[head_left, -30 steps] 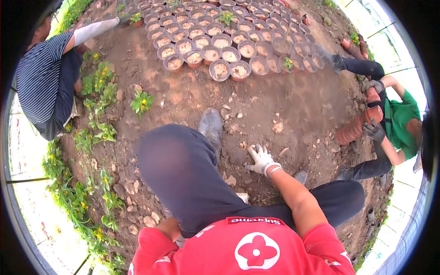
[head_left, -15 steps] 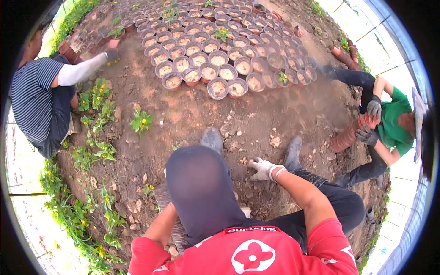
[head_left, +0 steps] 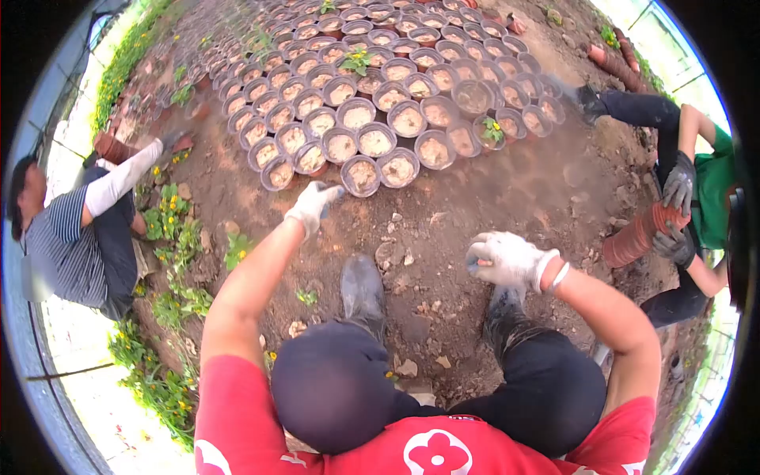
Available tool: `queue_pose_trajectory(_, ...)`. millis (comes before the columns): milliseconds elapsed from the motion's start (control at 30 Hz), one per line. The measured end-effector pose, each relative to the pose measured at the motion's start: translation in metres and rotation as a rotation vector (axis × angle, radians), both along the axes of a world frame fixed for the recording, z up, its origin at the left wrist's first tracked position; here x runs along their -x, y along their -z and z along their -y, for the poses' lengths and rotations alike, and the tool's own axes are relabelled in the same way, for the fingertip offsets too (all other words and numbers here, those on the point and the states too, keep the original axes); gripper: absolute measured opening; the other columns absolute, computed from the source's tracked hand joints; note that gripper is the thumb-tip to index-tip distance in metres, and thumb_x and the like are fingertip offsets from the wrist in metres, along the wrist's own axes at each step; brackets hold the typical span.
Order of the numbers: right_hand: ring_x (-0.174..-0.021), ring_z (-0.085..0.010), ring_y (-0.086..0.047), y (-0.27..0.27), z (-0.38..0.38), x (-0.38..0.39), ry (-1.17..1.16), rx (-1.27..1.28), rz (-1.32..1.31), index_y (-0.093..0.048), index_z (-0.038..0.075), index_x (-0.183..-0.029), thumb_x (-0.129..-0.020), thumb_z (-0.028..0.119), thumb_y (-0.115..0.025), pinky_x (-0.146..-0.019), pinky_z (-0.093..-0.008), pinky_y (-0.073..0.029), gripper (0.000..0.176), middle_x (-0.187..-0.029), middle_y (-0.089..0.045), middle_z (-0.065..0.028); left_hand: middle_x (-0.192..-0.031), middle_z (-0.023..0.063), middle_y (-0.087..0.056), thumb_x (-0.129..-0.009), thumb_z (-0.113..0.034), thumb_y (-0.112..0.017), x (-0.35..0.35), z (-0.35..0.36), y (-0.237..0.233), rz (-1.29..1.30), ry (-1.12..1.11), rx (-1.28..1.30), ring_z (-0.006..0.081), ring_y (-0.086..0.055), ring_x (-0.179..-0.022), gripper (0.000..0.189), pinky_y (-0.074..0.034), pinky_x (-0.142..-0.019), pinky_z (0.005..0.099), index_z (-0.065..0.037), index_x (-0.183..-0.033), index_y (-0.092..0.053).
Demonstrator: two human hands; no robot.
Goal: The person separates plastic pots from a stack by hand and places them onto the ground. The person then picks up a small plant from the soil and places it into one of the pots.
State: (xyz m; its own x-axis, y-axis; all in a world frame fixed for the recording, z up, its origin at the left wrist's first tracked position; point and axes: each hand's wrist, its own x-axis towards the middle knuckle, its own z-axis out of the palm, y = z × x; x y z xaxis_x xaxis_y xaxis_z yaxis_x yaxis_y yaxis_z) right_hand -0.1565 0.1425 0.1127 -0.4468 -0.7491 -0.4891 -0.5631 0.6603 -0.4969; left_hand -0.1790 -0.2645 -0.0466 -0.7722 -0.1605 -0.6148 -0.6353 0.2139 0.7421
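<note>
My left hand [head_left: 313, 207], in a white glove with grey fingertips, reaches forward over the soil. Its fingers stretch right toward the front row of plastic pots, and nothing shows in them. Closest to the fingertips is a brown pot [head_left: 362, 176] filled with pale soil; another filled pot [head_left: 278, 173] lies just beyond the hand to the left. My right hand [head_left: 507, 260], gloved the same way with a white band at the wrist, hovers over bare ground above my right boot [head_left: 507, 305]. Its fingers are loosely bent and apart, with nothing visible between them.
Rows of filled pots [head_left: 358, 115] cover the ground ahead. At left, a person in a striped shirt [head_left: 59, 249] reaches toward the pots; yellow-flowered plants [head_left: 170, 214] grow nearby. At right, a person in green [head_left: 712, 194] holds a stack of empty pots [head_left: 645, 235].
My left hand has come out from behind my knee and moved forward to the pots. My right hand has risen and shifted slightly right. The camera view has tilted.
</note>
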Motion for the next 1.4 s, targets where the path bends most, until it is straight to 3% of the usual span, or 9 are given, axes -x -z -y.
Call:
queue_pose_trajectory(100, -0.107, -0.0333, -0.058, 0.018, -0.009, -0.012, 0.144, 0.122, 0.122, -0.062, 0.007, -0.110, -0.085, 0.030, -0.064, -0.092, -0.0421, -0.047, 0.034, -0.110, -0.061, -0.0150, -0.116, 0.0101, -0.060, -0.082, -0.031, -0.076, 0.047, -0.020, 0.037, -0.111, -0.026, 0.203, 0.0177, -0.058, -0.100, 0.066, -0.049, -0.083, 0.0311, 0.002, -0.130, -0.046)
queue_pose_trajectory(233, -0.110, -0.0328, -0.057, 0.055, -0.018, -0.019, 0.243, 0.202, 0.220, -0.062, 0.007, -0.111, -0.086, 0.030, -0.064, -0.094, -0.0422, -0.045, 0.034, -0.112, -0.061, -0.0144, -0.109, 0.0119, -0.064, -0.083, -0.004, -0.070, 0.057, -0.033, 0.087, -0.290, -0.290, -0.248, 0.0168, -0.060, -0.092, 0.039, -0.050, -0.078, 0.0283, 0.005, -0.118, -0.055)
queue_pose_trajectory(633, -0.115, -0.0324, -0.054, 0.094, 0.046, -0.004, 0.049, 0.453, -0.415, -0.053, 0.007, -0.121, -0.081, 0.033, -0.069, -0.101, -0.0548, -0.038, 0.050, -0.121, -0.056, -0.0138, -0.107, 0.0115, -0.064, -0.087, -0.004, -0.062, -0.037, -0.155, -0.043, -0.056, -0.007, -0.613, 0.0158, -0.063, -0.092, 0.039, -0.052, -0.081, 0.0252, 0.006, -0.123, -0.051)
queue_pose_trajectory(767, -0.105, -0.0275, -0.061, 0.095, 0.035, -0.004, 0.335, 0.320, -0.150, -0.059, 0.007, -0.119, -0.086, 0.034, -0.064, -0.099, -0.0471, -0.042, 0.043, -0.111, -0.064, -0.0127, -0.098, 0.0079, -0.064, -0.092, -0.008, -0.061, -0.040, -0.152, -0.045, -0.114, -0.052, -0.653, 0.0130, -0.063, -0.089, 0.043, -0.052, -0.077, 0.0255, 0.004, -0.130, -0.045)
queue_pose_trajectory(867, -0.095, -0.0166, -0.058, 0.099, 0.024, -0.007, 1.017, 0.463, 0.538, -0.058, 0.000, -0.121, -0.093, 0.029, -0.060, -0.087, -0.0310, -0.045, 0.041, -0.101, -0.066, -0.0105, -0.116, 0.0132, -0.056, -0.083, -0.013, -0.074, -0.051, -0.172, -0.035, -0.247, 0.007, -0.403, 0.0172, -0.059, -0.102, 0.073, -0.051, -0.085, 0.0311, 0.002, -0.141, -0.033)
queue_pose_trajectory(933, -0.093, -0.0145, -0.057, 0.095, 0.023, -0.009, 1.069, 0.537, 0.549, -0.059, 0.000, -0.120, -0.093, 0.029, -0.060, -0.084, -0.0305, -0.046, 0.039, -0.101, -0.066, -0.0093, -0.138, 0.0184, -0.039, -0.073, -0.020, -0.084, -0.062, -0.186, -0.041, -0.212, 0.146, -0.434, 0.0227, -0.047, -0.121, 0.103, -0.044, -0.099, 0.0368, 0.001, -0.148, -0.016)
queue_pose_trajectory(1133, -0.083, -0.0107, -0.053, 0.091, 0.025, -0.003, 1.125, 0.626, 0.625, -0.061, 0.000, -0.110, -0.094, 0.028, -0.059, -0.074, -0.0282, -0.045, 0.033, -0.091, -0.062, -0.0039, -0.144, 0.0201, -0.034, -0.079, -0.020, -0.078, -0.059, -0.196, -0.038, -0.551, 0.523, 0.137, 0.0285, -0.043, -0.129, 0.096, -0.036, -0.107, 0.0386, 0.001, -0.148, -0.015)
queue_pose_trajectory(1333, -0.086, -0.0112, -0.057, 0.112, 0.016, -0.007, 1.225, 0.673, 0.785, -0.063, 0.002, -0.111, -0.097, 0.030, -0.058, -0.077, -0.0275, -0.047, 0.031, -0.094, -0.064, -0.0028, -0.144, 0.0187, -0.036, -0.083, -0.030, -0.073, -0.056, -0.198, -0.040, -0.703, 0.635, 0.268, 0.0282, -0.041, -0.130, 0.088, -0.033, -0.109, 0.0399, 0.003, -0.146, -0.021)
queue_pose_trajectory(1400, -0.096, -0.0125, -0.060, 0.130, 0.009, -0.008, 1.307, 1.055, 1.024, -0.061, 0.003, -0.118, -0.098, 0.029, -0.056, -0.083, -0.0270, -0.049, 0.034, -0.103, -0.065, -0.0048, -0.142, 0.0177, -0.038, -0.084, -0.030, -0.072, -0.050, -0.196, -0.031, -0.646, 0.537, 0.090, 0.0273, -0.042, -0.130, 0.085, -0.033, -0.109, 0.0393, 0.003, -0.146, -0.023)
